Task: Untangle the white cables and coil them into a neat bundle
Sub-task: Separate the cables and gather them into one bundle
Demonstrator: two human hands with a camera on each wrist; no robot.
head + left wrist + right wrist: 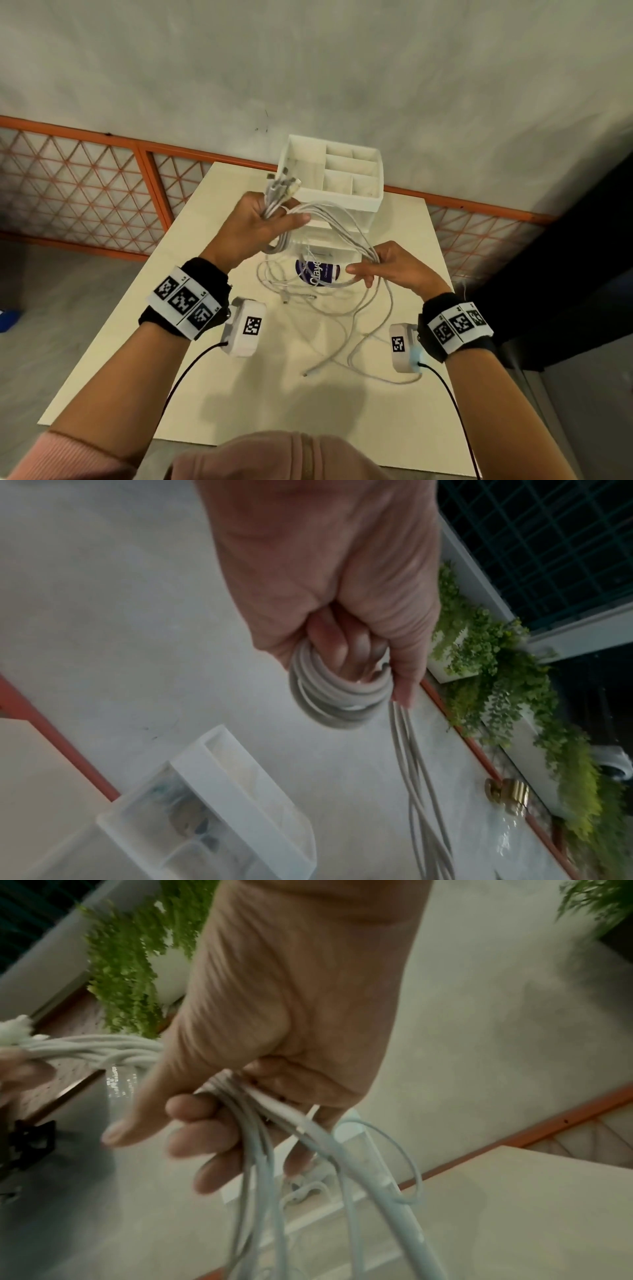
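Observation:
Several white cables (346, 222) stretch in an arc between my two hands above the table. My left hand (263, 222) grips one end of the bunch, with plug ends (284, 183) sticking up past the fingers; the left wrist view shows its fingers curled round the cables (339, 696). To the right and lower, my right hand (380, 265) holds the other part of the cables (263, 1123), fingers curled loosely round the strands. From that hand loose lengths (356, 329) hang down and trail in tangled loops over the table (239, 394).
A white compartment organizer (342, 171) stands at the table's far edge, just behind the hands. A round purple-labelled lid or disc (318, 274) lies under the cables. An orange lattice railing (102, 192) runs behind the table. Green plants (496, 653) hang beyond.

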